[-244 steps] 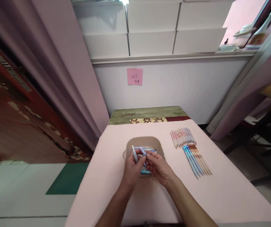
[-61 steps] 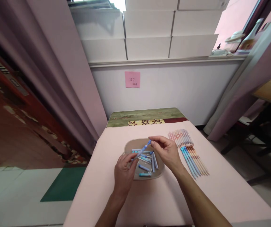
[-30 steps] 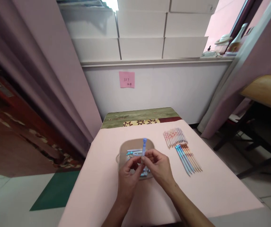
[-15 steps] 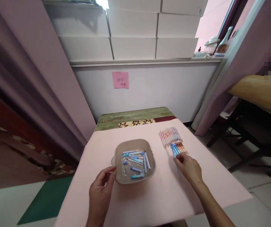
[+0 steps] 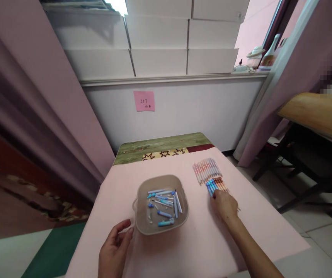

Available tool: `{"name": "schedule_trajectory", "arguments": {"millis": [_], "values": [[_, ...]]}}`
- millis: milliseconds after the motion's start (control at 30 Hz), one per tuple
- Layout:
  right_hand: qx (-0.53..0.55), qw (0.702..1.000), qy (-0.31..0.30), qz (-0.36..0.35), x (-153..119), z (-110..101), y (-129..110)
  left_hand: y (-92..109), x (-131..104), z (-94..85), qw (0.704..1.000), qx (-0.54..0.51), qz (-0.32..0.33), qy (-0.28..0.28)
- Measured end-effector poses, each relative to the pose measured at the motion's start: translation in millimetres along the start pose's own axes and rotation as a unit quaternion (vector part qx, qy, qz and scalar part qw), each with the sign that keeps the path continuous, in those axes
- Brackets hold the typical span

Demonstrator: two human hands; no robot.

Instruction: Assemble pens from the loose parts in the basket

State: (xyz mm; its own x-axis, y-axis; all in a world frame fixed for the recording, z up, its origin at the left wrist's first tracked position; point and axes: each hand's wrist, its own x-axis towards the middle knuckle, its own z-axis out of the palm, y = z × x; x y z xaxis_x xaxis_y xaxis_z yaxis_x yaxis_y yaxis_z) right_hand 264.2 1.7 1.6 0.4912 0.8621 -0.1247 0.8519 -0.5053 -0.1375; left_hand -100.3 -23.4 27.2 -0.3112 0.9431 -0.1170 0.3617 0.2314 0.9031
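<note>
A beige plastic box (image 5: pixel 135 216) on the table holds loose blue and white pens (image 5: pixel 175 206), pen parts and small clear bits. Beside its near left corner is my left hand (image 5: pixel 116 247), thumb and fingers apart, holding nothing and not touching the box. My right hand (image 5: pixel 225 204) is lowered to the table, its fingers closed at the lower end of a blue pen (image 5: pixel 209 189). That pen lies in a short row with several blue ones and brown-orange pens (image 5: pixel 220 183). The hand covers the row's near ends.
Above that row lies another row of pink, red and pale purple pens (image 5: pixel 207 170). Pale pink cloth (image 5: pixel 160 255) covers most of the table. A white wall with a pink note (image 5: pixel 144 101) stands behind it. To the right is a wooden surface (image 5: pixel 319 112).
My right hand has lowered and turned over the blue pens, which now lie closer together. My left hand has drawn away from the box's rim. The view has shifted slightly.
</note>
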Motion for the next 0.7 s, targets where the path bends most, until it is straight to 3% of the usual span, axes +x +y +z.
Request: {"name": "schedule_trajectory", "arguments": {"millis": [267,467,600,700], "values": [[-0.005,1.000,0.006,0.000,3.7,9.4,1.2,-2.2,3.1,10.2,0.999,-0.029,-0.007,-0.016],[0.029,0.999,0.036,-0.004,-6.8,-5.6,9.0,-10.5,-0.6,16.5,0.992,-0.128,-0.009,-0.015],[0.107,0.992,0.064,-0.023,-22.5,-18.0,7.2,-2.7,-7.0,24.4,0.974,-0.210,-0.067,-0.041],[0.245,0.965,0.018,-0.087,-38.7,-14.3,-6.6,3.5,-10.7,31.4,0.965,-0.231,-0.103,-0.077]]}}
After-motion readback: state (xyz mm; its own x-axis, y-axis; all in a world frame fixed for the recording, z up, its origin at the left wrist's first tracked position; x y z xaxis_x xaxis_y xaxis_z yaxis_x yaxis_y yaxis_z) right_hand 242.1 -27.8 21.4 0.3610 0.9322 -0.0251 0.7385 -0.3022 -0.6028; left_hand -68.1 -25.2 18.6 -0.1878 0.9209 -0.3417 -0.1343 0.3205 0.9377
